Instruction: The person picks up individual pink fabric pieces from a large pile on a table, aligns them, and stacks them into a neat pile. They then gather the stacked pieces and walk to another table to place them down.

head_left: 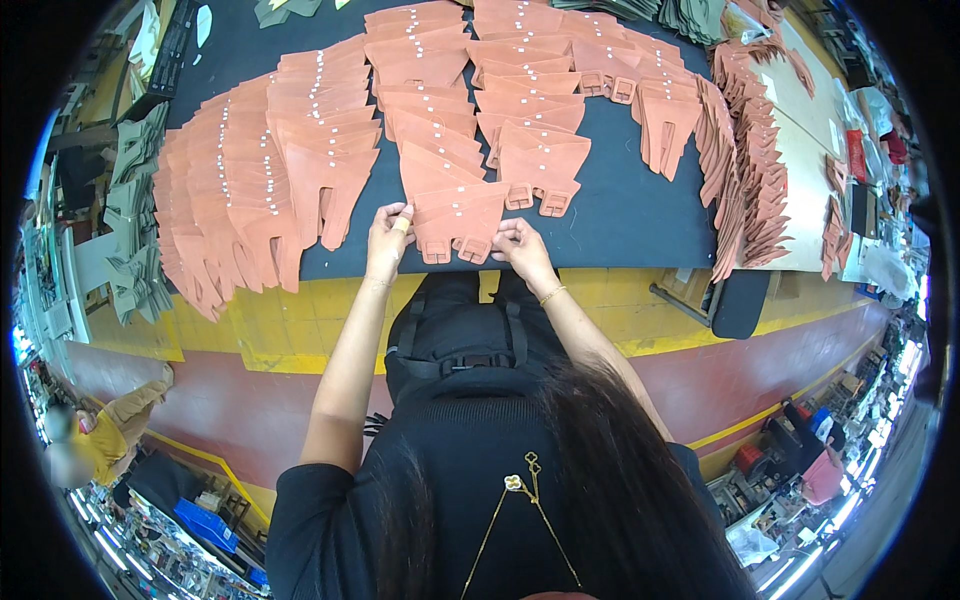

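Observation:
A flat salmon-coloured leather-like piece (459,210) with two buckle tabs along its near edge lies at the table's front. My left hand (388,240) is closed at its left edge, with a yellow wrap round one finger. On the opposite side, the fingertips of my right hand (522,250) pinch the piece near its right buckle tab. Behind it runs an overlapping row of like pieces (430,120), each marked with small white labels. Another buckled piece (545,165) ends the row just right of it.
Fanned rows of strapped salmon pieces (330,170) cover the left of the dark tabletop (630,225). More salmon pieces (755,150) are stacked at the right, beside a pale board (810,200). Grey-green pieces (135,220) hang at the far left. A dark stool (740,305) stands below the right edge.

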`<state>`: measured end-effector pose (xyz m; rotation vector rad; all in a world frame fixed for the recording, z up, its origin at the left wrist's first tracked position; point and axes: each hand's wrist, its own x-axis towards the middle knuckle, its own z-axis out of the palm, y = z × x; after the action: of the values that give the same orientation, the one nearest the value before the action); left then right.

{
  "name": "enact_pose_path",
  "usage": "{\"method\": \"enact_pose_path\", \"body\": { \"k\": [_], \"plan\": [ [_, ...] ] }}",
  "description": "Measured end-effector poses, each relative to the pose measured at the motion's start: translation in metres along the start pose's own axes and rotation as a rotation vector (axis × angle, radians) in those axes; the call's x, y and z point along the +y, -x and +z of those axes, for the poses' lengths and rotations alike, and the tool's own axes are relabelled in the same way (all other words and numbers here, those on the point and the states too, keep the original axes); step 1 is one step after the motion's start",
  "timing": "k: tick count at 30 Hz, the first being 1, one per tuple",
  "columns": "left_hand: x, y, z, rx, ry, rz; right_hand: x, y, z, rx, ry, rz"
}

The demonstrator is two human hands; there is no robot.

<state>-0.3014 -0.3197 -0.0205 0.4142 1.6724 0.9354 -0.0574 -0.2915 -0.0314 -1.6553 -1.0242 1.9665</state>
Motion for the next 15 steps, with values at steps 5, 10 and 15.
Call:
{"method": "enact_pose_path", "body": {
  "k": [5, 10, 15],
  "plan": [
    [0.004, -0.001, -0.016, 0.058, -0.046, 0.003, -0.006, 0.006, -0.017, 0.126, -0.051, -0.101],
    [0.009, -0.007, -0.024, 0.034, 0.032, 0.0, -0.016, 0.013, -0.046, 0.228, -0.026, -0.139],
    [0.012, -0.009, -0.015, 0.075, 0.002, 0.06, -0.023, 0.021, -0.058, 0.286, -0.034, -0.16]
  ]
}}
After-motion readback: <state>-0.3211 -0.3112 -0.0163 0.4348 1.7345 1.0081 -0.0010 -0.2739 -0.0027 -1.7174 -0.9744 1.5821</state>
